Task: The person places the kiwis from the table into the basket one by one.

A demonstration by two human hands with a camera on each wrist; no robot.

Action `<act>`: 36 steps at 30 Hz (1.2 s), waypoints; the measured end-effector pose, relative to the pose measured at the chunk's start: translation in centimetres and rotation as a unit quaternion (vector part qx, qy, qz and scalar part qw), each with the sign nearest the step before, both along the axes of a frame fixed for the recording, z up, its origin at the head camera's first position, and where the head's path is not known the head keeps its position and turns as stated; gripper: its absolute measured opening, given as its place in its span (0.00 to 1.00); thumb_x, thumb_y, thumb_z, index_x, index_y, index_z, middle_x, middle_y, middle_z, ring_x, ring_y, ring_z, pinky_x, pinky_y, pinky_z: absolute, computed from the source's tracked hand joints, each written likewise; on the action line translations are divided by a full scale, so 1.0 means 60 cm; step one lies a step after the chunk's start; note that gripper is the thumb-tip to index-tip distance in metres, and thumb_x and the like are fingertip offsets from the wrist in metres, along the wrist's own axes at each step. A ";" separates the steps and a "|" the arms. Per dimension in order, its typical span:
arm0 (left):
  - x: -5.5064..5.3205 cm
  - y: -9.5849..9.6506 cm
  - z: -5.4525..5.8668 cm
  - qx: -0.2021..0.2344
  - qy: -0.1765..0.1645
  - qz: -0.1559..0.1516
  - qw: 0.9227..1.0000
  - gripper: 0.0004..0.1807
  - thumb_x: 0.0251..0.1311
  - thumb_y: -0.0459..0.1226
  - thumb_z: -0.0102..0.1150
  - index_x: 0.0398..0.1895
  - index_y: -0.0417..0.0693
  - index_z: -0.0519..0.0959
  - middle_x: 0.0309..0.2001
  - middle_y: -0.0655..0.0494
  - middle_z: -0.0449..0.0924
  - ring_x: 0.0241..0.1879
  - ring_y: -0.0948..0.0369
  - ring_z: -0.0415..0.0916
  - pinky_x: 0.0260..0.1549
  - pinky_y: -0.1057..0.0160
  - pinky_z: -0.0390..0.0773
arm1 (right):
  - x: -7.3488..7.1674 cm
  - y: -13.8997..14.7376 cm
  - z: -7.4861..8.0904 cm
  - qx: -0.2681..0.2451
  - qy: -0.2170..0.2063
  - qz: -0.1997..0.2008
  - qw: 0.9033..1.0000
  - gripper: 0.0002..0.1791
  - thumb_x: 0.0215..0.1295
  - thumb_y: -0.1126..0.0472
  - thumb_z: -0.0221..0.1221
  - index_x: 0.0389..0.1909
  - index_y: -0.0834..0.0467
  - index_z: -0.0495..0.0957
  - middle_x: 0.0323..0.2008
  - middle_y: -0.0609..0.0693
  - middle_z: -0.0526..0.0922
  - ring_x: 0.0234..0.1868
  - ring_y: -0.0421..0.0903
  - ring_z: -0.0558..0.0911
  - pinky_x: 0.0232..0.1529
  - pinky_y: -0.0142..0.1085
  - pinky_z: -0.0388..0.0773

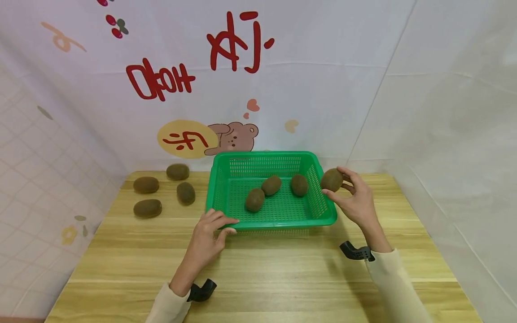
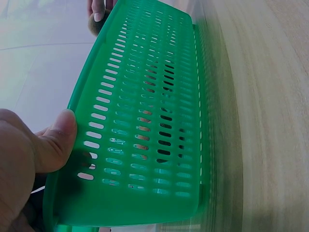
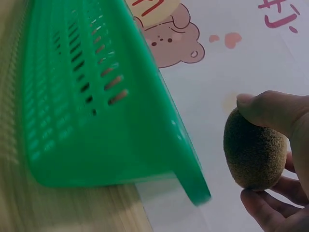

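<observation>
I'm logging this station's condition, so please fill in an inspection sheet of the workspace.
Surface: wood-grain table
Job's things: green basket with three kiwis inside; four more kiwis on the table, left of it
Clutter: nothing seen
Hands: left hand grips the basket's near rim by its left corner; right hand holds one kiwi near its right rim
Cables: nothing seen
Surroundings: white printed backdrop
</observation>
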State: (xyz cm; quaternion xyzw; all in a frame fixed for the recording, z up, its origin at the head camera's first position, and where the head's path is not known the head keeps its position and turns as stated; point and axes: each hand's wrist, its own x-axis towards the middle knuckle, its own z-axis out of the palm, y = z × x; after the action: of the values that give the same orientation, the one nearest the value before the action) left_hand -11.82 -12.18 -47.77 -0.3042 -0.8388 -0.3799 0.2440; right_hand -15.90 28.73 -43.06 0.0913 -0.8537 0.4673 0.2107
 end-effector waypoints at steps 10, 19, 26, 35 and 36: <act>0.001 0.000 0.000 -0.001 -0.004 0.002 1.000 0.11 0.50 0.33 0.75 0.39 0.49 0.90 0.31 0.59 0.83 0.32 0.66 0.63 0.40 0.62 0.69 | 0.003 -0.027 -0.010 0.001 0.008 0.029 1.000 0.41 0.53 0.69 0.76 0.70 0.63 0.71 0.67 0.60 0.76 0.63 0.58 0.78 0.53 0.17 0.76; 0.002 0.001 -0.002 0.005 -0.002 0.004 1.000 0.14 0.47 0.29 0.77 0.39 0.50 0.90 0.31 0.61 0.83 0.32 0.66 0.64 0.39 0.63 0.70 | 0.011 -0.046 -0.018 0.021 -0.002 0.050 0.999 0.41 0.54 0.66 0.77 0.70 0.62 0.71 0.66 0.59 0.77 0.63 0.57 0.78 0.55 0.18 0.75; 0.003 0.002 -0.009 -0.001 0.002 0.008 1.000 0.13 0.48 0.31 0.77 0.39 0.50 0.90 0.31 0.62 0.83 0.32 0.66 0.65 0.39 0.63 0.70 | 0.017 -0.043 -0.025 0.043 -0.023 0.058 0.997 0.41 0.57 0.62 0.75 0.72 0.56 0.70 0.69 0.59 0.75 0.66 0.60 0.76 0.60 0.46 0.80; 0.006 0.006 -0.016 0.003 0.008 0.011 1.000 0.14 0.47 0.29 0.77 0.39 0.50 0.90 0.32 0.61 0.84 0.33 0.66 0.66 0.39 0.62 0.71 | 0.030 -0.034 -0.027 0.074 -0.043 0.055 0.995 0.42 0.60 0.57 0.74 0.75 0.52 0.68 0.73 0.54 0.71 0.70 0.59 0.73 0.63 0.54 0.77; 0.006 0.006 -0.017 0.003 0.009 0.012 1.000 0.14 0.47 0.29 0.77 0.39 0.50 0.90 0.32 0.62 0.83 0.32 0.66 0.65 0.39 0.62 0.71 | 0.031 -0.033 -0.028 0.079 -0.044 0.053 0.994 0.42 0.60 0.56 0.74 0.75 0.52 0.68 0.74 0.54 0.70 0.70 0.59 0.73 0.64 0.55 0.76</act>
State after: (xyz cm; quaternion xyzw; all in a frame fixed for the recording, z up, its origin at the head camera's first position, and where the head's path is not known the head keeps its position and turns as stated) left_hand -11.45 -11.81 -48.79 -0.2973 -0.8389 -0.3765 0.2571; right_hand -14.04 26.76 -44.73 0.1324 -0.8905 0.4121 0.1398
